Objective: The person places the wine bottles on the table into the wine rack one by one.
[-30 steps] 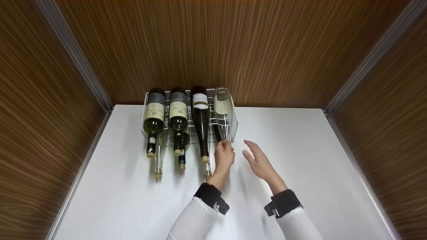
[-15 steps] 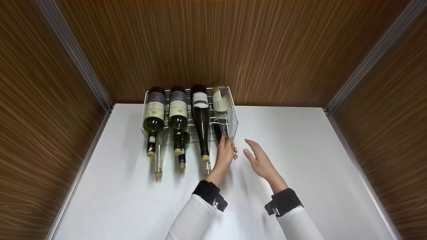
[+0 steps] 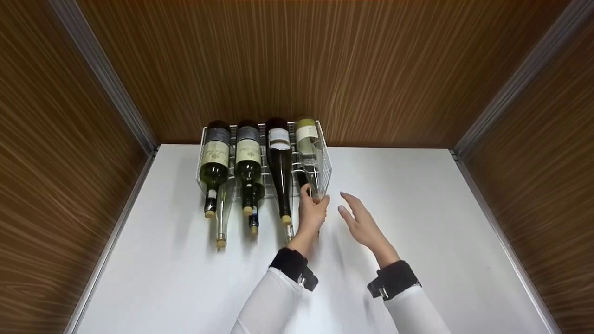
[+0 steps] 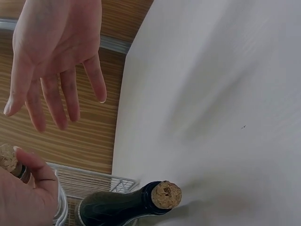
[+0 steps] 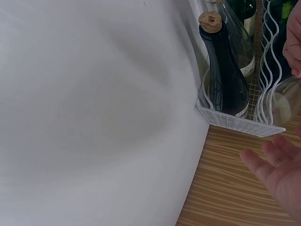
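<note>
My left hand (image 3: 312, 213) holds the neck of a clear wine bottle (image 3: 305, 144) with a pale label, lying in the upper row at the right end of a white wire rack (image 3: 328, 169). In the left wrist view its thumb rests beside that bottle's cork (image 4: 8, 157). My right hand (image 3: 364, 227) hovers to the right of the rack, fingers extended, touching nothing. A dark corked bottle (image 5: 225, 70) lies in the lower row below the clear one. Left of the held bottle is a dark brown bottle (image 3: 280, 171) with a white label.
Two green bottles with cream labels, a left one (image 3: 216, 153) and a right one (image 3: 248, 153), lie at the rack's left. Several lower-row necks stick out below them, one a clear neck (image 3: 222, 222). The rack stands on a white surface (image 3: 408, 195) against a wood-grain panel (image 3: 371, 69).
The clear bottle has turned about its length, so its label faces differently. My left fingers and thumb have shifted around its neck. The right hand has hardly moved.
</note>
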{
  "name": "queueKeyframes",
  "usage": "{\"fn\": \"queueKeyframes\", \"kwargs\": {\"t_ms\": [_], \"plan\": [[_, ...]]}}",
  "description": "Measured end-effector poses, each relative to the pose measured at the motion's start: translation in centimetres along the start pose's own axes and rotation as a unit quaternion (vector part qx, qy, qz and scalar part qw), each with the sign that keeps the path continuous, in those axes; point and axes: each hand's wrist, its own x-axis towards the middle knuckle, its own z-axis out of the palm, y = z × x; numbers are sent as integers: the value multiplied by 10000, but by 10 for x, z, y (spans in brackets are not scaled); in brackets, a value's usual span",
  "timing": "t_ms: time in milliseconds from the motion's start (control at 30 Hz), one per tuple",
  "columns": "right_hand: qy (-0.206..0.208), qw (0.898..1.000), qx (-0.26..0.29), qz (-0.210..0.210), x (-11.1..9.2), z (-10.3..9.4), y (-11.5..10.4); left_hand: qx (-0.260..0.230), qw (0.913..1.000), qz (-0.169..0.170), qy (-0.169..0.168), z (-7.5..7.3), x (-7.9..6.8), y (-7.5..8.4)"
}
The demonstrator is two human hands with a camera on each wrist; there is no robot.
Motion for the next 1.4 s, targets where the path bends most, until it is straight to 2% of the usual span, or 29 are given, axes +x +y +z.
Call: {"fn": "queueKeyframes", "kwargs": {"t_ms": [100,233,333,467,600,767,1100,1267,1400], "plan": [[2,10000,36,-27,2,0,-2,-2,9998,-194,-89,1,0,1],[17,9998,95,-146,4,0,-4,-734,9958,-424,-340,1,0,1],[28,9998,110,-187,5,-1,-4,-1344,9885,-386,-581,0,0,-2],[12,9997,126,-205,6,-1,-4,-1556,9846,-321,-727,-2,-1,-5],[4,9996,176,-199,6,-2,-5,-1230,9902,-313,-576,-3,0,-6],[-23,9995,228,-228,6,-3,-6,-701,9972,-54,-260,-1,1,-6],[1,9997,139,-198,7,-3,-7,-25,9995,262,195,2,-2,-2],[52,9997,-4,-228,6,-6,-6,480,9979,406,165,2,-3,0],[122,9996,-109,-224,5,-9,-6,888,9946,535,-49,3,-8,5]]}}
